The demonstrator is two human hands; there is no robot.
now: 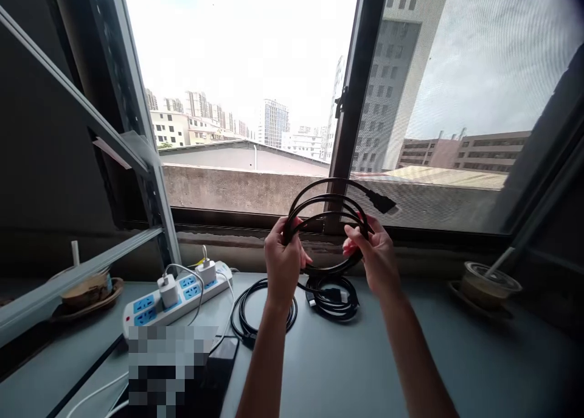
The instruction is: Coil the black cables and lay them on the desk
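Observation:
Between my two hands I hold a black HDMI cable (329, 198) in loose loops, raised above the table in front of the window. My left hand (283, 252) is closed round the left side of the loops. At the right side of the coil, my right hand (375, 250) grips the strands, its thumb across them. One plug (382, 202) sticks out to the upper right past my right hand. On the table below lie two more coiled black cables: one coil (241, 311) partly hidden behind my left forearm, the other coil (340, 311) between my arms with its plug showing.
A white power strip (176, 302) with two chargers plugged in sits on the left, its thin white cords trailing forward. A lidded cup with a straw (490, 284) stands at the right. A metal frame (157, 193) rises at the left, before the window (255, 220). Part of the lower left is pixelated.

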